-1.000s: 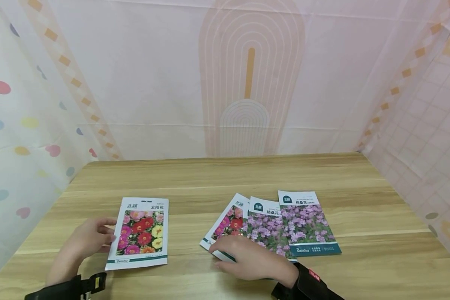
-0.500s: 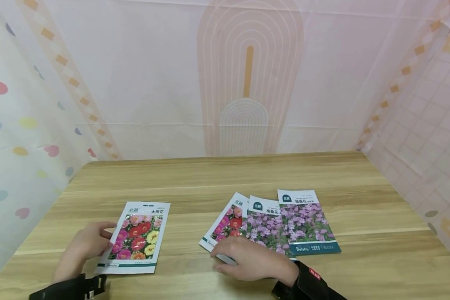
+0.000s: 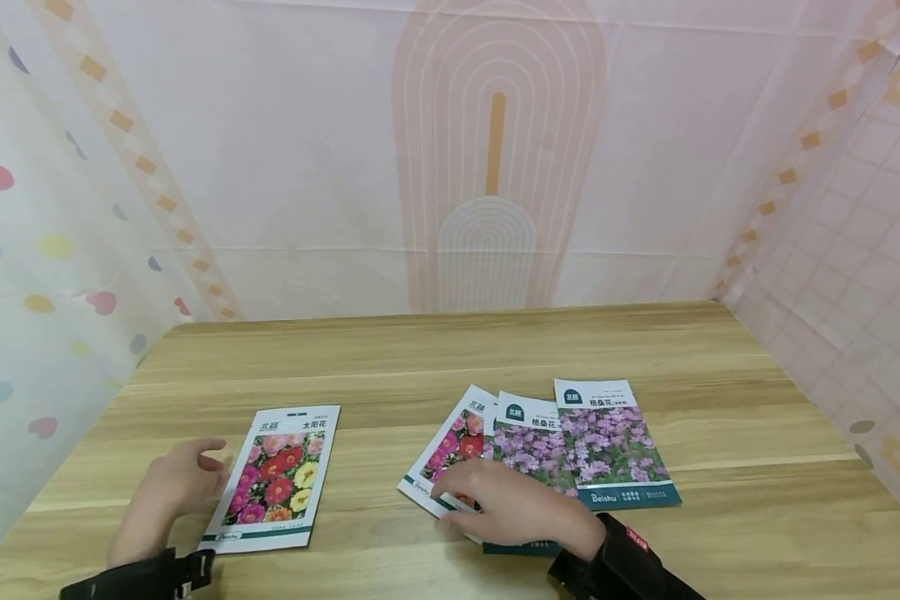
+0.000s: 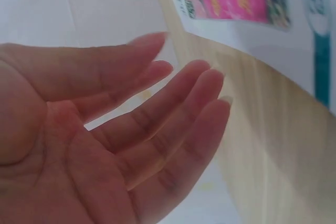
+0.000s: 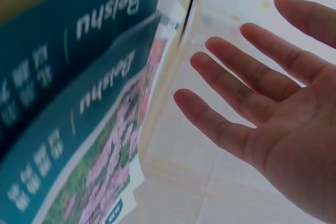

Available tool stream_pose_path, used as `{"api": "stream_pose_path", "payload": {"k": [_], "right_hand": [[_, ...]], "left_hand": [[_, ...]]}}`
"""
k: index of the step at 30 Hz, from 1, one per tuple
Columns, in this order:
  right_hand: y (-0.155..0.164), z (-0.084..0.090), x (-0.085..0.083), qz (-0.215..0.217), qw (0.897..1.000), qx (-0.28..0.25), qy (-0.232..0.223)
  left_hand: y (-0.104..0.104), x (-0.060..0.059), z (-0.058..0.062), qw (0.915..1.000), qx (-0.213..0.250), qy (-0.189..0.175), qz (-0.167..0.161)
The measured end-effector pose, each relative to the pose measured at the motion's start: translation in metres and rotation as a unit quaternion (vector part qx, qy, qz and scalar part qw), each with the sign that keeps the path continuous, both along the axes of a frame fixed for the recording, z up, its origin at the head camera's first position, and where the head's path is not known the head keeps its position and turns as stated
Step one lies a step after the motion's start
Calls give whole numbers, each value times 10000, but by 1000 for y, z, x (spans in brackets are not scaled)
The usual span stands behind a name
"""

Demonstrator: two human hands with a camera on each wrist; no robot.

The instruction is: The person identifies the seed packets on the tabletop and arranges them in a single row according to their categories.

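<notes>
At the left of the table in the head view lies a flower seed packet [image 3: 278, 479] with red, pink and yellow blooms. My left hand [image 3: 182, 479] is just beside its left edge; the left wrist view shows relaxed fingers [image 4: 194, 124] apart from the packet. My right hand [image 3: 510, 504] hovers over a fan of packets, its fingers [image 5: 231, 82] spread and holding nothing. Partly under it are another red-and-pink packet [image 3: 459, 442] and a purple-flower packet [image 3: 528, 450]. Two overlapping teal bottom bands [image 5: 105, 77] show in the right wrist view.
Another purple-flower packet [image 3: 615, 442] lies at the right of the fan, overlapping its neighbour. Everything rests on a wood-grain table [image 3: 375, 350]. Patterned cloth [image 3: 307, 167] hangs behind it and along both sides.
The left packet has shifted nearer to me and lies flat; my left hand has let go of it. My right hand has moved slightly right, and a teal band now shows below it.
</notes>
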State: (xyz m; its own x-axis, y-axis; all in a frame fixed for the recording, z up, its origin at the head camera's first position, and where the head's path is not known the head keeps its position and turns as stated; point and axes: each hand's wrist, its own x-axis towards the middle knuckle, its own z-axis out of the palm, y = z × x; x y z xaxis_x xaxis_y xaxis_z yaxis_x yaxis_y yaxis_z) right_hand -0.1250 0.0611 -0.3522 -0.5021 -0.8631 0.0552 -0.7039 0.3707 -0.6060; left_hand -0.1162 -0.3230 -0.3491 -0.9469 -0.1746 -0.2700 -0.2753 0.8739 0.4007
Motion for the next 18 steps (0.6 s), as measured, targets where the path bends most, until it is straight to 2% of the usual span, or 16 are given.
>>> {"api": "stream_pose_path", "payload": {"k": [7, 13, 18], "right_hand": [[7, 1, -9, -311, 9994, -100, -117], [14, 1, -19, -595, 9980, -232, 23], [22, 1, -25, -1023, 9947, -35, -62]], "left_hand": [[23, 1, 15, 9985, -146, 499, -185], [56, 4, 24, 9931, -154, 1014, -572], [87, 5, 24, 9875, -32, 1248, -963]]}}
